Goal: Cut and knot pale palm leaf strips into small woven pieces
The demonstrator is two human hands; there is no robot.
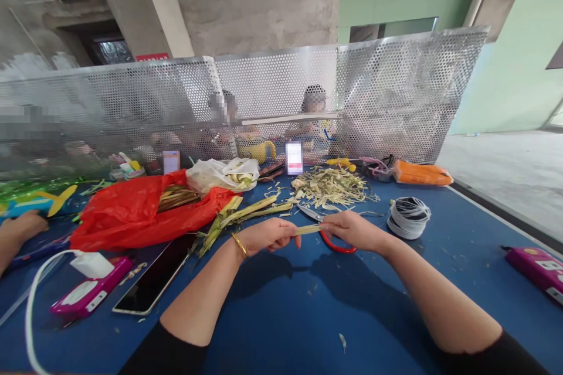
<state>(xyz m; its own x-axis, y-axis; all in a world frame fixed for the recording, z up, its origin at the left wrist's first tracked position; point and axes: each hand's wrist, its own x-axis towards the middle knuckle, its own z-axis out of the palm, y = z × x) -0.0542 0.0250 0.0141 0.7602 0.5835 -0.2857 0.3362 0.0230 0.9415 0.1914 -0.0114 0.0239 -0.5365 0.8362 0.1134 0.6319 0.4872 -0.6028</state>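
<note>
A blue table [272, 328] fills the near ground, backed on the far side by a perforated metal screen [387, 94]. Toward the left of the tabletop sprawls a red plastic bag [118, 211], its mouth gaping to show dry brown stalks [176, 197] inside; against its far right side slumps a white plastic bag [211, 174], holding pale, leafy pieces [241, 179]. Far and right of centre spreads a heap of dry shreds [332, 186], and loose pale stalks [246, 211] lie between it and the red bag. A small tub [127, 170] at the far left holds pens or similar items, too blurred to tell. In the middle, the left hand [269, 234] and right hand [352, 228] are raised above the table. To the right of them sits a coil of pale cord [409, 218]. Red-handled scissors [338, 248] lie just by the right hand, blades pointing far and left; whether it touches them I cannot tell. Smallest is the pale strip [308, 229], stretched between the hands and pinched at both ends. The step looks like straightening or working this one piece; the next move seems to call for two firm pinches and even tension.
</note>
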